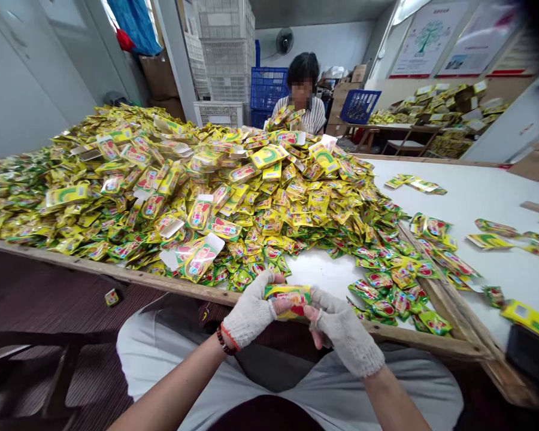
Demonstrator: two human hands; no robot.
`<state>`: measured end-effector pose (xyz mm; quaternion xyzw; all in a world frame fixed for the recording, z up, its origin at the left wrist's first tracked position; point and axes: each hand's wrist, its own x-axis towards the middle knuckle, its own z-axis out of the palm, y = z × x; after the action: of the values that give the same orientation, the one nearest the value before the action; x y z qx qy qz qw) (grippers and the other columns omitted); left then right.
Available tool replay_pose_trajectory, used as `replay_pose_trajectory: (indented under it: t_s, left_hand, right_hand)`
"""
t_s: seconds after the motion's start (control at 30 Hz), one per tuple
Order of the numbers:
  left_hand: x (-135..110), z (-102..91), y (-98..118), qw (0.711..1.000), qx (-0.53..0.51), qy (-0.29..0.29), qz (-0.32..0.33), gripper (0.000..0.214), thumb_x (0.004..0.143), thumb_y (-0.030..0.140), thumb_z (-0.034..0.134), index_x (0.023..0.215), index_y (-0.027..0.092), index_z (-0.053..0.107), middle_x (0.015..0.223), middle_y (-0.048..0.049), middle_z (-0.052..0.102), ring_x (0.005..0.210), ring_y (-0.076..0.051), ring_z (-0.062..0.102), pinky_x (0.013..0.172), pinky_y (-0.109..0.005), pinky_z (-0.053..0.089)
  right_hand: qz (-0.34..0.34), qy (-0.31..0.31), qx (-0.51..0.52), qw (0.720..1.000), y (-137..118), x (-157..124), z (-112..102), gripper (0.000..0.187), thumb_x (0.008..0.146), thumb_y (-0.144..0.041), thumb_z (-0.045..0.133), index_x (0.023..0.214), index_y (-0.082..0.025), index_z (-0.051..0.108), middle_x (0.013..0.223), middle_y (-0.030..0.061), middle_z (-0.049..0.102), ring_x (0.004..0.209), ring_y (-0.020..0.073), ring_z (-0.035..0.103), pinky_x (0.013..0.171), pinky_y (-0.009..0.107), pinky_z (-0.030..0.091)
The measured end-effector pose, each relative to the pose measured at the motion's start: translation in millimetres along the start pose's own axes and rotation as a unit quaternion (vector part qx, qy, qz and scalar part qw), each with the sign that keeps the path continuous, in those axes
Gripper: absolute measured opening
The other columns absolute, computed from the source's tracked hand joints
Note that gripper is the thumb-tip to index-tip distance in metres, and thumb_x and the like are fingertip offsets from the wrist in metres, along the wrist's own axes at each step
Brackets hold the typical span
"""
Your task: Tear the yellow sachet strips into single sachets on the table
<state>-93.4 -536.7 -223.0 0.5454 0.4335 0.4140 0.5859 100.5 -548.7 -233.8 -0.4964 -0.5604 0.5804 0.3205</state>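
Both my hands wear white fingerless gloves and meet over the table's front edge. My left hand (252, 310) is closed on the left end of a small yellow-and-green carton (290, 297) with red lettering. At the carton's right end, my right hand (341, 326) grips it with thumb and fingers. Whether anything is inside the carton is hidden. Just beyond my hands lies a large heap of yellow and green packets (269, 206), with several flattened or open-flapped cartons (203, 257) on it. Green packets (393, 293) lie loose to the right of my hands.
A wooden strip (444, 287) divides the white table (467, 185); packets lie beyond it. A co-worker (303, 96) sits behind the heap. White crates (227, 54) and blue baskets (269, 87) stand at the back. One packet (112, 297) is below the table edge at left.
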Motion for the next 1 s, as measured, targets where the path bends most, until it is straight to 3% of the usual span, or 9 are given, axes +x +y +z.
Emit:
replay_pose_trajectory:
  t_s: [0.1, 0.3, 0.43, 0.53, 0.63, 0.73, 0.83, 0.9, 1.0]
  left_hand:
    - [1.1, -1.1, -3.1, 0.999, 0.032, -0.014, -0.014, 0.044, 0.071, 0.043, 0.074, 0.099, 0.016, 0.052, 0.089, -0.003, 0.062, 0.078, -0.015, 0.059, 0.068, -0.026, 0.048]
    - [9.6, 2.6, -0.8, 0.989, 0.142, 0.016, 0.04, 0.035, 0.075, 0.042, 0.069, 0.096, 0.017, 0.055, 0.09, -0.0033, 0.061, 0.082, -0.017, 0.057, 0.073, -0.027, 0.045]
    - [27.9, -6.4, 7.4, 0.965, 0.228, 0.025, 0.128, 0.043, 0.081, 0.044, 0.062, 0.113, 0.017, 0.051, 0.103, -0.0068, 0.06, 0.089, -0.018, 0.057, 0.077, -0.029, 0.045]
    - [54.1, -28.1, 14.0, 0.91, 0.361, 0.087, 0.186, 0.028, 0.087, 0.038, 0.053, 0.106, 0.017, 0.055, 0.098, -0.0064, 0.059, 0.087, -0.017, 0.055, 0.079, -0.029, 0.044]
    - [84.1, -44.3, 16.9, 0.836, 0.505, 0.123, 0.175, 0.018, 0.089, 0.027, 0.045, 0.09, 0.017, 0.06, 0.092, -0.0061, 0.059, 0.086, -0.017, 0.054, 0.078, -0.028, 0.042]
    - [105.3, -42.7, 17.4, 0.793, 0.586, 0.097, 0.136, 0.02, 0.088, 0.023, 0.042, 0.086, 0.018, 0.062, 0.09, -0.0062, 0.061, 0.086, -0.017, 0.056, 0.077, -0.027, 0.041]
    - [108.7, -32.3, 18.2, 0.782, 0.606, 0.08, 0.12, 0.019, 0.086, 0.025, 0.046, 0.085, 0.02, 0.064, 0.088, -0.0061, 0.064, 0.086, -0.02, 0.058, 0.077, -0.029, 0.041]
    - [101.7, -27.6, 18.7, 0.772, 0.624, 0.07, 0.099, 0.019, 0.084, 0.027, 0.047, 0.085, 0.02, 0.065, 0.086, -0.0071, 0.065, 0.086, -0.022, 0.059, 0.074, -0.031, 0.042]
    - [85.9, -25.2, 16.3, 0.746, 0.662, 0.051, 0.054, 0.022, 0.082, 0.036, 0.053, 0.086, 0.019, 0.066, 0.087, -0.0105, 0.065, 0.086, -0.027, 0.06, 0.072, -0.035, 0.043]
  right_hand:
    - [-0.002, -0.03, -0.044, 0.999, -0.7, -1.7, 0.2, 0.036, 0.086, -0.051, 0.048, 0.083, -0.016, 0.056, 0.04, -0.0033, 0.053, 0.034, 0.0076, 0.036, 0.037, 0.02, 0.024]
    - [-0.023, 0.089, -0.176, 0.98, 6.2, 10.8, -0.3, 0.032, 0.081, -0.043, 0.059, 0.062, -0.017, 0.055, 0.04, -0.0034, 0.051, 0.04, 0.0075, 0.042, 0.041, 0.02, 0.028]
    - [-0.044, 0.178, 0.007, 0.983, 0.8, 16.4, -37.6, 0.022, 0.076, -0.04, 0.065, 0.068, -0.02, 0.062, 0.048, -0.0023, 0.058, 0.041, 0.0087, 0.045, 0.039, 0.022, 0.032]
    - [-0.206, 0.355, 0.268, 0.872, -9.4, 13.4, -91.1, 0.013, 0.074, -0.029, 0.064, 0.087, -0.028, 0.067, 0.087, 0.0004, 0.071, 0.064, 0.0122, 0.061, 0.054, 0.025, 0.047]
    - [-0.275, 0.402, 0.37, 0.791, -19.9, 19.7, -124.3, 0.016, 0.075, -0.023, 0.058, 0.086, -0.029, 0.067, 0.103, 0.0017, 0.069, 0.085, 0.0126, 0.065, 0.068, 0.027, 0.051]
    - [-0.22, 0.325, 0.301, 0.869, -27.5, 46.8, -108.9, 0.019, 0.068, -0.024, 0.066, 0.086, -0.028, 0.062, 0.086, -0.0001, 0.068, 0.069, 0.0139, 0.064, 0.061, 0.03, 0.052]
    - [-0.124, 0.211, 0.035, 0.969, -32.3, 89.8, -67.9, 0.024, 0.077, -0.036, 0.06, 0.097, -0.022, 0.06, 0.086, 0.0035, 0.067, 0.066, 0.0162, 0.064, 0.055, 0.028, 0.047]
    - [-0.072, 0.179, -0.211, 0.958, -33.4, 120.3, -45.0, 0.022, 0.082, -0.035, 0.051, 0.093, -0.019, 0.061, 0.084, 0.0058, 0.067, 0.072, 0.0179, 0.064, 0.06, 0.028, 0.046]
    - [-0.036, 0.184, -0.318, 0.929, -30.2, 156.0, -24.8, 0.02, 0.075, -0.034, 0.061, 0.081, -0.015, 0.063, 0.091, 0.0144, 0.067, 0.089, 0.026, 0.063, 0.072, 0.032, 0.043]
